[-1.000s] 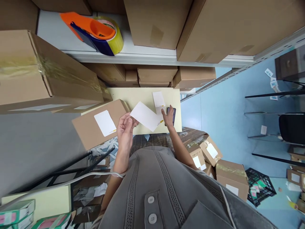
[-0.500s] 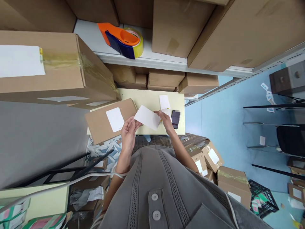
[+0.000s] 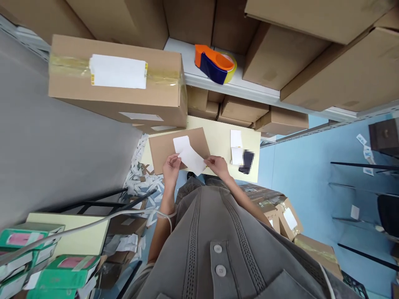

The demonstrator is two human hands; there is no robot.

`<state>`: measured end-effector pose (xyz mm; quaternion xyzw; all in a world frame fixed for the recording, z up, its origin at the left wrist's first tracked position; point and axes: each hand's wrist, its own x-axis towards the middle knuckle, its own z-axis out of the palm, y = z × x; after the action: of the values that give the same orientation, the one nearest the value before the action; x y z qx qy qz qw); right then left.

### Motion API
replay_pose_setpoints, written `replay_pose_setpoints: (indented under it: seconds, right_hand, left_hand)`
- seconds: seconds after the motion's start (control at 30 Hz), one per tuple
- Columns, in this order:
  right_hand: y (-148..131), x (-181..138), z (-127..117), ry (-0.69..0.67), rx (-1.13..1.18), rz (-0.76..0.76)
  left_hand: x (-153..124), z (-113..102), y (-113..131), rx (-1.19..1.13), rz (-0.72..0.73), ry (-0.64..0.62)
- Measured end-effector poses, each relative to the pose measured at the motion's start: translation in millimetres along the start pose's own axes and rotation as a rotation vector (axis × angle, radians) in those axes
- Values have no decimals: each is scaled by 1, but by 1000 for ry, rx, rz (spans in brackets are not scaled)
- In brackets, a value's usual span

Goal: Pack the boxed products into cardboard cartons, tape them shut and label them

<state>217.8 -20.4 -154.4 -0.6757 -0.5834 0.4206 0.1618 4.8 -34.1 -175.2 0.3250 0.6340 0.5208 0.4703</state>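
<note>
My left hand (image 3: 171, 169) and my right hand (image 3: 218, 165) each pinch one end of a white paper label (image 3: 193, 160), which they hold over the near edge of a flat brown cardboard box (image 3: 199, 141). That box lies on a pale yellow table (image 3: 221, 143) and bears a white label (image 3: 181, 143) on its top. To the right of my right hand lie white label sheets (image 3: 236, 146) and a dark phone (image 3: 247, 162).
A large taped carton with a white label (image 3: 118, 85) stands at the left. An orange and blue tape dispenser (image 3: 213, 63) sits on a shelf among cartons. Paper scraps (image 3: 140, 182) litter the floor. Small boxes (image 3: 280, 211) stand at the right, green boxes (image 3: 46, 265) at the lower left.
My right hand has left the phone and taken the free end of the label. Both hands now hold it over the flat box. The view has swung to the left.
</note>
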Motion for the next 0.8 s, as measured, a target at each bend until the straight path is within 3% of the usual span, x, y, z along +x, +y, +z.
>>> replay_pose_setpoints:
  seconds: [0.17, 0.43, 0.8]
  right_hand:
    - [-23, -5, 34, -111, -126, -38]
    - [-33, 6, 56, -71, 62, -2]
    - [-44, 18, 62, -99, 329, -25]
  left_hand:
    - [34, -28, 1, 199, 72, 168]
    - [66, -35, 16, -32, 31, -68]
    - [106, -29, 18, -53, 68, -133]
